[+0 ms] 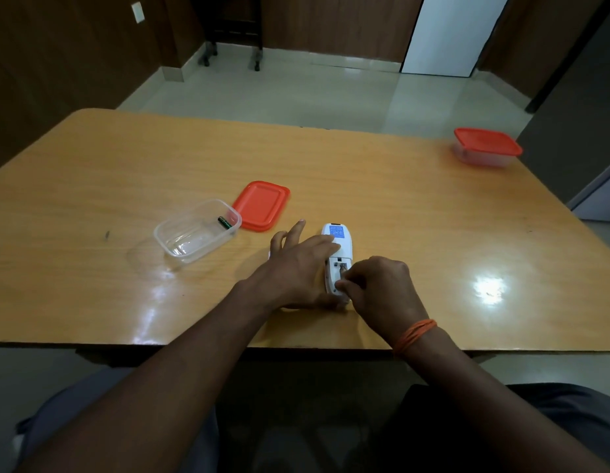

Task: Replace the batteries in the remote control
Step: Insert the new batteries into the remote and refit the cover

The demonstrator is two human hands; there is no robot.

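Note:
A white remote control (341, 241) lies face down on the wooden table (399, 206), its battery compartment uncovered at the near end. My left hand (296, 264) rests flat on the remote's left side and pins it to the table. My right hand (378, 288) has its fingertips pinched at the open compartment; whatever is between them is hidden. A dark green battery (224, 222) lies inside an open clear plastic box (194, 233) to the left. A small white piece shows just behind my left hand; I cannot tell what it is.
An orange lid (261, 205) lies flat beside the clear box. A second clear box with an orange lid on it (487, 147) stands at the far right corner. The table's front edge (126, 344) runs close to my body.

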